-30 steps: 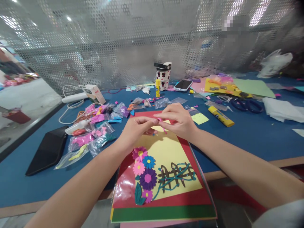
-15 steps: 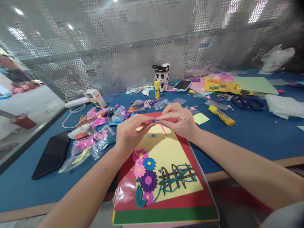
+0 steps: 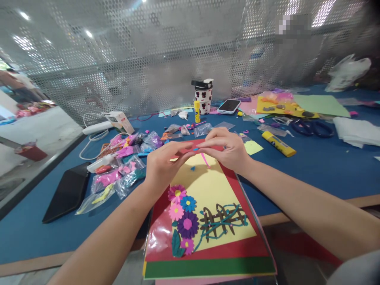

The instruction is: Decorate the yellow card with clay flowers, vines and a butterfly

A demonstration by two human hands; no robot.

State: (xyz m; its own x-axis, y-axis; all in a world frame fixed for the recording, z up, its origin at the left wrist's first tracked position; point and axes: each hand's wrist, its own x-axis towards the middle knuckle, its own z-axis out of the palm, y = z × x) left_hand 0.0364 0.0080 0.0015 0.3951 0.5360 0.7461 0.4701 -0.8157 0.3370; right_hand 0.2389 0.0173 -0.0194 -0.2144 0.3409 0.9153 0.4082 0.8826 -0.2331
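Note:
A tiny piece of blue clay (image 3: 195, 149) sits between the fingertips of my two hands, above the top of the picture. My left hand (image 3: 164, 160) touches it from the left with thumb and forefinger. From the other side, the pinched fingers of my right hand (image 3: 228, 148) meet it. Below is a yellow sheet (image 3: 204, 182) on a red backing, carrying clay flowers (image 3: 187, 224), a dark green leaf (image 3: 177, 243) and a brown fence (image 3: 221, 221) with teal vines. Near the sheet's top lie a thin pink strip (image 3: 205, 160) and a small blue bit (image 3: 192, 168).
Bags of coloured clay (image 3: 127, 168) and a black tablet (image 3: 67, 192) lie to the left. Behind stand a glue stick (image 3: 197, 111) and a patterned cup (image 3: 203, 96), beside a phone (image 3: 229, 106). To the right are a yellow tube (image 3: 278, 144), scissors (image 3: 312, 128) and white tissue (image 3: 358, 131).
My fingertips have parted slightly, showing more of the blue clay. The whole view has shifted a little; the picture below stays as it was.

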